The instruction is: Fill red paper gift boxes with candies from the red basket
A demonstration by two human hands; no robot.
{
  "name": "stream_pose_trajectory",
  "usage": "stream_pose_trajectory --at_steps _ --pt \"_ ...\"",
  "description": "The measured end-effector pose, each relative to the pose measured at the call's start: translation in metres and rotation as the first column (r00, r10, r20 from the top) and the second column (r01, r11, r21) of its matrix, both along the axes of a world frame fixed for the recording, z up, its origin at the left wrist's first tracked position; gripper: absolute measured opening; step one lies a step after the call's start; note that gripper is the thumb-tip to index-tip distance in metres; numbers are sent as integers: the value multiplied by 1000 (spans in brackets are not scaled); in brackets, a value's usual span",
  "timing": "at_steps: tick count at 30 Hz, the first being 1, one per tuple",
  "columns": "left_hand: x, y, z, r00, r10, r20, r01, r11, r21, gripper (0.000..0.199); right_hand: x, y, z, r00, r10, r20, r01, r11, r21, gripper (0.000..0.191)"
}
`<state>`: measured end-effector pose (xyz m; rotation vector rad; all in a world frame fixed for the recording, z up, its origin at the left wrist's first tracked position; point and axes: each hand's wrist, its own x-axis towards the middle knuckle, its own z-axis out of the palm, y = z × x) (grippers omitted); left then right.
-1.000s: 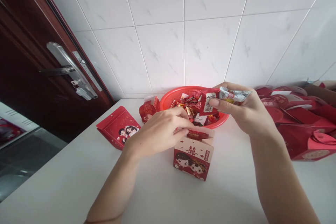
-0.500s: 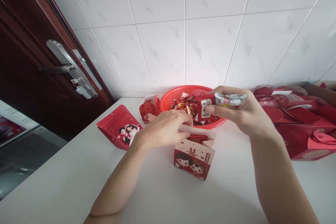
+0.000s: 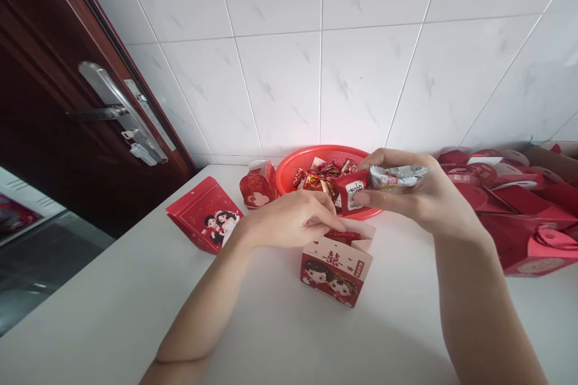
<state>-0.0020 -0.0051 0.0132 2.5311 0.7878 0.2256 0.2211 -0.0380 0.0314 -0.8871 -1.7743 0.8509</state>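
Observation:
My right hand (image 3: 413, 192) is closed around wrapped candies: a red packet (image 3: 353, 194) with black lettering on a pale label, and a silvery-white wrapped candy (image 3: 397, 177) lying across the fingers. It hovers to the right of the candy basket, above the table. A small red and cream candy box (image 3: 336, 271) with two cartoon faces stands upright, its top open and something red inside. At its back left rim is my left hand (image 3: 293, 216), fingers bent around the edge and one finger reaching over the opening; the fingertips are partly hidden.
A red plastic basket (image 3: 289, 171) of wrapped candies stands against the tiled wall. On the left are a red box (image 3: 203, 213) with a cartoon couple and a smaller red box (image 3: 258, 186). Several red gift boxes (image 3: 519, 210) crowd the right. Beyond the table is a door (image 3: 58, 72).
My left hand's finger has extended further over the box opening. The right hand has tipped the red packet slightly, lowering it a little. The camera view has shifted slightly.

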Motion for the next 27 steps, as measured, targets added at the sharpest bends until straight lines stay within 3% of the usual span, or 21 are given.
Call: stream_pose_trajectory --at_steps 4,9,12,15,19,22,27 --pt "1 0 -3 996 -31 -82 29 999 -26 40 0 0 1 1000 4 4 -4 1000 0 16" --pt "-4 2 4 997 -34 -65 33 999 -17 26 -2 0 0 998 5 58 -5 1000 12 18" --pt "-6 1 9 995 -56 -78 50 996 -76 17 -3 0 -2 990 1 138 -10 998 66 16" --pt "-6 -3 12 989 26 -146 -46 989 -137 11 -5 0 -5 972 16 236 -41 994 100 13" --pt "-6 -6 9 960 184 -210 -204 976 -79 32 -10 -2 -7 905 109 411 -135 990 34 12" --pt "-6 -5 9 983 114 -146 -131 985 -111 31 -15 -4 -9 826 174 537 -193 981 -22 8" --pt "-6 -6 12 982 93 -166 -116 984 -135 37 -17 -4 -12 744 253 618 -266 961 -74 25"
